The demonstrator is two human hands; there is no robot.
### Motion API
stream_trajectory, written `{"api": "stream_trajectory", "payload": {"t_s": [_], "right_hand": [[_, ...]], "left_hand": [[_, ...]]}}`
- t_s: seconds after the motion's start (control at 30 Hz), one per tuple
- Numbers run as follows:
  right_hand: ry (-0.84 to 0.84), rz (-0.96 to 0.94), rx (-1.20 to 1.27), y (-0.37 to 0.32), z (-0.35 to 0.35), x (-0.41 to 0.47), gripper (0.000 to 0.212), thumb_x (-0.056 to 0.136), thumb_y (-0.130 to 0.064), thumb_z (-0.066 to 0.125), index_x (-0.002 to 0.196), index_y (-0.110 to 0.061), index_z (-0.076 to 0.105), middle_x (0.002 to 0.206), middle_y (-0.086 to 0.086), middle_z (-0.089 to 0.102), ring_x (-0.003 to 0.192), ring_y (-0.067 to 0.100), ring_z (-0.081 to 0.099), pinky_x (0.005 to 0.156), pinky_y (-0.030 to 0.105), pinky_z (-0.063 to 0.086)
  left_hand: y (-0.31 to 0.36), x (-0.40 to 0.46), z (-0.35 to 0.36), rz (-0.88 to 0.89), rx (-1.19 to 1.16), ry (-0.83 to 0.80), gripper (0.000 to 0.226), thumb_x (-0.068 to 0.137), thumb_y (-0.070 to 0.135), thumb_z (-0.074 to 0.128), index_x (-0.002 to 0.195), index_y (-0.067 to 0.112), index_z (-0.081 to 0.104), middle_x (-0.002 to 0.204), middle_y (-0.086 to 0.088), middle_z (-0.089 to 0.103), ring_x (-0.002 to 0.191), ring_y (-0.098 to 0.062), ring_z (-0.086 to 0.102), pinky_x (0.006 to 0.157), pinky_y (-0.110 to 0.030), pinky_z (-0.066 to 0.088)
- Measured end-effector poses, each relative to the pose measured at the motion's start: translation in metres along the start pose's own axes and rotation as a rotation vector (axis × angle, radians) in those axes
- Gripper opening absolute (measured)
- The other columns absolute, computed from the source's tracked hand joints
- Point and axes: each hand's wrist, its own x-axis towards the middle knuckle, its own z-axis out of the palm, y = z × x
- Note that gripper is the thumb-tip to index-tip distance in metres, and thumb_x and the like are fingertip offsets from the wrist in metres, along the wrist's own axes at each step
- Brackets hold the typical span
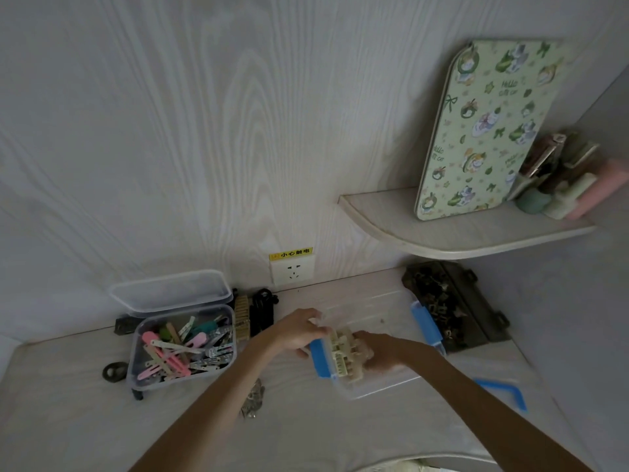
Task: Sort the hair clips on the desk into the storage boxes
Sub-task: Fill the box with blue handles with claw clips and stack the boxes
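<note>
My left hand (299, 330) grips the blue-latched clear box (335, 364); my right hand (381, 350) curls around the cream claw clips (343, 352). I'd steady the box and seat them flat

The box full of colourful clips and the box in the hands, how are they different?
The box of colourful clips has no coloured latches; the box in the hands has blue ones. The first stands alone on the desk, holding pink, green and white clips; the left hand and right hand hold the second, with cream clips. Both are clear plastic.
</note>
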Motion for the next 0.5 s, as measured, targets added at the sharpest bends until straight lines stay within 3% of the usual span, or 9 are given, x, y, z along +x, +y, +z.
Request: {"api": "stream_trajectory", "payload": {"t_s": [0.07,0.17,0.3,0.4,0.47,0.5], "right_hand": [[0.047,0.006,-0.030,-0.003,-0.003,-0.005,0.041,0.095,-0.031,0.046,0.132,-0.013,0.044,0.134,0.009,0.053,0.120,0.025,0.052,0.101,0.033,0.040],[0.073,0.019,-0.021,-0.005,-0.006,-0.012,0.044,0.096,-0.027,0.046,0.137,-0.013,0.039,0.139,0.010,0.049,0.125,0.026,0.048,0.103,0.033,0.036],[0.049,0.078,0.027,0.001,-0.017,-0.025,0.073,0.088,-0.027,0.060,0.147,-0.018,0.017,0.141,0.008,0.044,0.125,0.022,0.046,0.101,0.028,0.036],[0.116,0.061,-0.144,-0.003,-0.035,-0.042,0.063,0.086,-0.029,0.063,0.141,-0.024,0.033,0.136,0.000,0.048,0.120,0.014,0.048,0.101,0.026,0.038],[0.199,-0.033,-0.177,-0.025,-0.052,-0.050,0.039,0.087,-0.030,0.061,0.125,-0.026,0.053,0.123,-0.005,0.058,0.103,0.005,0.054,0.090,0.019,0.043],[0.233,-0.098,-0.142,-0.043,-0.060,-0.050,0.028,0.088,-0.030,0.060,0.116,-0.027,0.059,0.114,-0.007,0.063,0.091,0.001,0.056,0.083,0.016,0.043]], "left_hand": [[0.001,0.004,-0.001,0.007,0.015,-0.006,0.049,0.094,0.026,0.052,0.139,0.013,0.036,0.136,-0.014,0.050,0.114,-0.029,0.058,0.089,-0.039,0.054],[0.002,0.008,-0.003,0.014,0.007,-0.009,0.052,0.094,0.028,0.053,0.140,0.013,0.034,0.138,-0.013,0.049,0.118,-0.028,0.055,0.091,-0.040,0.053],[-0.012,0.003,-0.012,0.079,0.171,0.046,0.061,0.088,0.046,0.055,0.139,0.018,0.036,0.138,-0.001,0.049,0.120,-0.016,0.051,0.084,-0.023,0.048],[-0.041,-0.016,-0.030,0.203,0.472,0.391,0.032,0.087,0.035,0.062,0.117,0.025,0.055,0.121,0.009,0.058,0.100,-0.004,0.057,0.071,-0.010,0.041],[-0.062,-0.029,-0.045,0.253,0.649,0.661,0.027,0.085,0.031,0.063,0.112,0.030,0.058,0.117,0.013,0.058,0.106,-0.005,0.054,0.080,-0.016,0.041],[-0.073,-0.033,-0.053,0.268,0.692,0.718,0.031,0.085,0.032,0.063,0.115,0.030,0.057,0.120,0.013,0.057,0.112,-0.007,0.051,0.085,-0.020,0.040]]}}
